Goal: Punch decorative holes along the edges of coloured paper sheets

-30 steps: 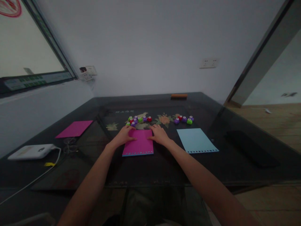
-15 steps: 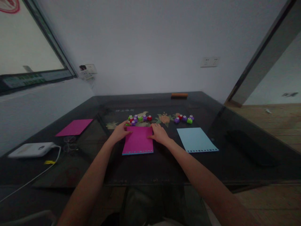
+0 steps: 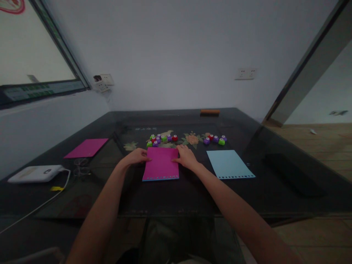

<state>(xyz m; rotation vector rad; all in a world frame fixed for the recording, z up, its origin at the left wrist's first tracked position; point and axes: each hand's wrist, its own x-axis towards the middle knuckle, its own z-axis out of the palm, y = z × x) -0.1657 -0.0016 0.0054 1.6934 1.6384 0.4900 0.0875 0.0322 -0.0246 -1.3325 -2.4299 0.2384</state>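
Note:
A pink sheet of punched paper (image 3: 161, 163) lies in front of me, its row of holes along the near edge. A thin blue edge shows beneath it. My left hand (image 3: 135, 156) grips its left edge, thumb on top and fingers curled at the side. On the opposite edge, near the far corner, my right hand (image 3: 186, 156) holds it with the thumb on top. Just beyond the paper sits a cluster of small red, green and purple eye-marked pieces (image 3: 164, 138). Several similar pieces (image 3: 216, 139) stand farther right.
A light blue punched sheet (image 3: 230, 164) lies to the right, with a dark flat object (image 3: 294, 174) beyond it. At left are another pink sheet (image 3: 87, 148), a white device (image 3: 35, 174) with a cable, and clear glasses-like items (image 3: 81, 167). A brown bar (image 3: 210, 111) rests at the back.
My left hand has slid back from the far-left corner, down along the pink paper's left edge. My right hand and the paper have stayed nearly in place.

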